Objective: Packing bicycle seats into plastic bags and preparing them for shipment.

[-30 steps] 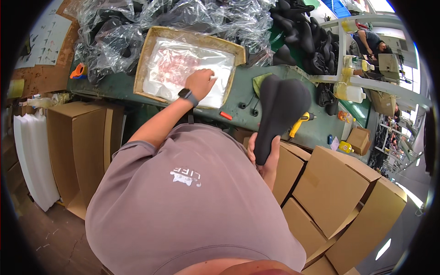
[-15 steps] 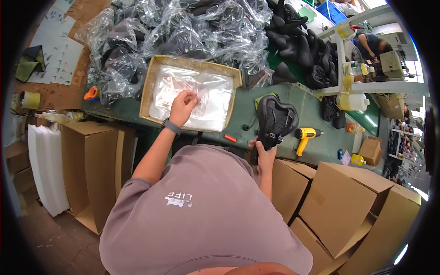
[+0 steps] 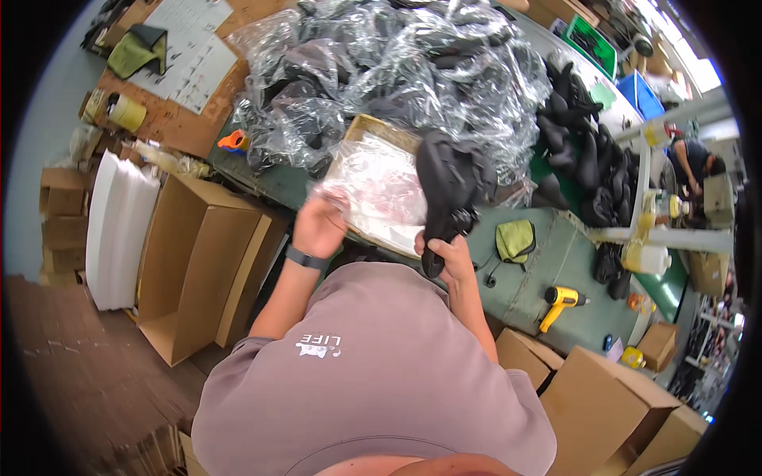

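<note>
A black bike saddle (image 3: pixel 449 178) is upright in my right hand (image 3: pixel 449 259), whose fingers wrap round its narrow nose at the bottom. The saddle's wide end points away from me and covers part of the shallow cardboard tray (image 3: pixel 354 136). Clear plastic bags (image 3: pixel 382 190) lie stacked in that tray. At the tray's left edge, my left hand (image 3: pixel 321 228) is closed on a crumpled clear plastic bag (image 3: pixel 333 190) lifted over the stack. Its fingertips are partly blurred behind the film.
Behind the tray rises a heap of plastic-wrapped black saddles (image 3: pixel 397 71), with bare saddles (image 3: pixel 587 159) to its right. A yellow heat gun (image 3: pixel 562 305) and a green cloth (image 3: pixel 516 240) lie on the bench. Cardboard boxes (image 3: pixel 603 404) flank me. A person (image 3: pixel 692 166) works far right.
My left hand has drawn a plastic bag up and toward the tray's left edge. My right hand has brought the saddle left, over the tray's right side. The view has turned.
</note>
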Motion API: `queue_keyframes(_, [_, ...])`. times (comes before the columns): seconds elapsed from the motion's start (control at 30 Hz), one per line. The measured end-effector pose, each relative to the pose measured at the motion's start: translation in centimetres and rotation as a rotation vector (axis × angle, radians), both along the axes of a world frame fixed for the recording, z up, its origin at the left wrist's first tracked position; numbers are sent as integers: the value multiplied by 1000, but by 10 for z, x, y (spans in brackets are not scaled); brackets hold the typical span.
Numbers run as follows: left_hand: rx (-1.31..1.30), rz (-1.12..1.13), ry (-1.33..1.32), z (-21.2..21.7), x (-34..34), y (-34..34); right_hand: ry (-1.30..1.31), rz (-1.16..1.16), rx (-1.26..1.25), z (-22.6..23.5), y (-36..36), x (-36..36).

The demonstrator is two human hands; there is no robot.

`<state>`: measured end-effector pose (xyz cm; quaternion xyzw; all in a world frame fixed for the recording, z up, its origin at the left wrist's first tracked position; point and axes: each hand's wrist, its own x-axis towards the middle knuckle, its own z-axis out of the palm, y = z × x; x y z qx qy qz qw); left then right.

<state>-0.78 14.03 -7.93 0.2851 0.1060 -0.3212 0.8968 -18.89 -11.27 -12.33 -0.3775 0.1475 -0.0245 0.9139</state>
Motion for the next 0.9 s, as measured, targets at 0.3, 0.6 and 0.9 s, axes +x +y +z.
queue_keyframes(0.3, [742, -87, -636, 51, 63, 6, 56, 80, -1457, 74, 47, 65])
queue_keyframes(0.6, [618, -111, -1945, 31, 109, 23, 424, 7, -1381, 0, 92, 140])
queue_keyframes(0.9, [902, 118, -1527, 70, 156, 173, 374, 100, -402, 62, 116, 358])
